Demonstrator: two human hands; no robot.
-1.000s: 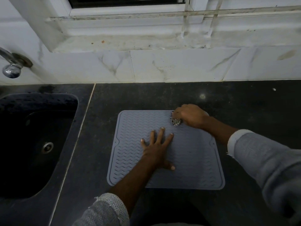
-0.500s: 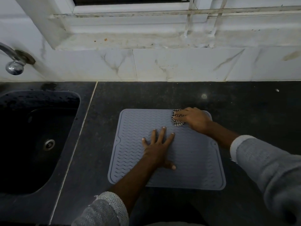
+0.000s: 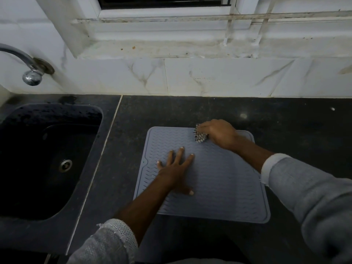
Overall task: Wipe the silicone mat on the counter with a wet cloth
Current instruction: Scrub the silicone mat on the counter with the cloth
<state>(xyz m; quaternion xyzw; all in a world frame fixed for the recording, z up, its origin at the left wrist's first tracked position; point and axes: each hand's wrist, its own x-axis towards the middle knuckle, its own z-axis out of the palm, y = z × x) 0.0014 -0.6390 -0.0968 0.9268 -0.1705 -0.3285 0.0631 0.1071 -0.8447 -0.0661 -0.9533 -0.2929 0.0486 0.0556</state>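
Mat (image 3: 219, 183) lay on counter (image 3: 285, 130), right of sink (image 3: 47, 159) | left hand (image 3: 176, 172) flat on mat's middle | right hand (image 3: 219, 133) with cloth (image 3: 200, 136) at mat's far edge | tap (image 3: 31, 73) behind sink

One head-worn camera, looking forward and steeply down at a kitchen counter.

The single wide-angle view sits above the dark counter (image 3: 285, 119) at close range, near enough that both forearms enter from the bottom edge and the sleeves fill the lower corners. It faces the tiled wall (image 3: 209, 77) and the window sill (image 3: 171, 48), which run across the top of the frame and bow from lens distortion. The grey mat (image 3: 219, 187) lies just below centre, slightly right. The sink (image 3: 47, 159) takes the left side, with the tap (image 3: 31, 73) above it at the upper left. No second view exists, so nothing is shared.
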